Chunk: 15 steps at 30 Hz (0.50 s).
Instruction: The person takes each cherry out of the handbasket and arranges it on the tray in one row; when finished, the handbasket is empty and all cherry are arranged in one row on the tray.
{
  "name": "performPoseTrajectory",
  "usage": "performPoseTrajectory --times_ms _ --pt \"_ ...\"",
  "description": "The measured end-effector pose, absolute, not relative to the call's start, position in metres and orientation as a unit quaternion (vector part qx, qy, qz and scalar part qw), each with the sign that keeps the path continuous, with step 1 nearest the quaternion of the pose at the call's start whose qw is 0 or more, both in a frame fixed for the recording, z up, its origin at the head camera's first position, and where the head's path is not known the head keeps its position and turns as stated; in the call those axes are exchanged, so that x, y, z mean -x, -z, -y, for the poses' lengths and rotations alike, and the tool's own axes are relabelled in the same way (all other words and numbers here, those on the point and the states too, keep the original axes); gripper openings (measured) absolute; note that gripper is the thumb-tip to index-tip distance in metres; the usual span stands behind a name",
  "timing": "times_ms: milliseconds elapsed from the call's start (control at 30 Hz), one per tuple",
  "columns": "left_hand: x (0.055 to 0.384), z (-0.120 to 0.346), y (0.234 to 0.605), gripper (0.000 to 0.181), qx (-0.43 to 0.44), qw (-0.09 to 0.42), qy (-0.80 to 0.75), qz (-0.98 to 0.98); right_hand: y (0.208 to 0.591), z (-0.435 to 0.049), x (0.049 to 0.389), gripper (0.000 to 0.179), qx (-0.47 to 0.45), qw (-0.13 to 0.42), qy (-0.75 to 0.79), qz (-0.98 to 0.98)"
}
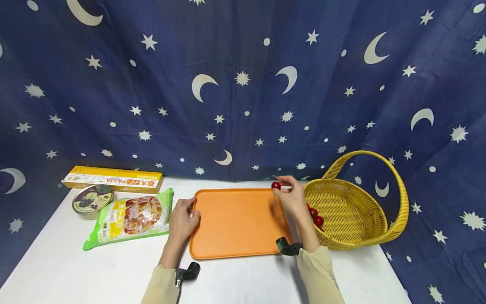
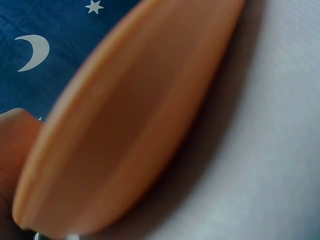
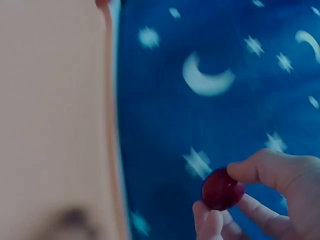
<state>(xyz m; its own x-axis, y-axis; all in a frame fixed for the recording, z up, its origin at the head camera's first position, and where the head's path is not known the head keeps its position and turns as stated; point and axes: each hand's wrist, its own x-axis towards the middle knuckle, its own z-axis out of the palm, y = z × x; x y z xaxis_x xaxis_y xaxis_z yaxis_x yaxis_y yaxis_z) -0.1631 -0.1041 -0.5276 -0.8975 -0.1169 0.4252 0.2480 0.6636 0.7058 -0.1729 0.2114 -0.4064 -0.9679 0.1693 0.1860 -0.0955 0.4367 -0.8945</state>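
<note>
My left hand (image 1: 183,221) holds the left edge of an orange rectangular tray (image 1: 235,223), its thumb lying over the rim. In the left wrist view the side wall of the tray (image 2: 135,120) fills the middle, and part of the hand shows at the left. Above the tray's far right corner, my right hand (image 1: 292,200) pinches a small round dark red fruit (image 3: 223,189) between thumb and fingertips. Several more red fruits (image 1: 319,221) lie at the left side of a yellow woven basket (image 1: 349,245), partly hidden by its rim and my right forearm.
On the left of the white table (image 1: 228,280) lie a yellow pasta box (image 1: 114,179), a round tin (image 1: 93,200) and a green-edged food bag (image 1: 133,217). The basket's tall handle (image 1: 403,198) arches at the right. A dark blue curtain (image 1: 235,118) with moons and stars hangs behind.
</note>
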Motion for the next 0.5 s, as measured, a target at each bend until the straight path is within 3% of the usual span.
performPoseTrajectory --times_ms 300,500 --pt "0.157 0.104 0.536 0.042 0.036 0.244 0.401 0.882 0.471 -0.104 0.162 0.029 0.019 0.045 -0.576 0.816" --pt "0.162 0.103 0.534 0.041 0.039 0.249 0.402 0.880 0.495 -0.062 0.164 0.022 0.015 0.077 -0.556 0.827"
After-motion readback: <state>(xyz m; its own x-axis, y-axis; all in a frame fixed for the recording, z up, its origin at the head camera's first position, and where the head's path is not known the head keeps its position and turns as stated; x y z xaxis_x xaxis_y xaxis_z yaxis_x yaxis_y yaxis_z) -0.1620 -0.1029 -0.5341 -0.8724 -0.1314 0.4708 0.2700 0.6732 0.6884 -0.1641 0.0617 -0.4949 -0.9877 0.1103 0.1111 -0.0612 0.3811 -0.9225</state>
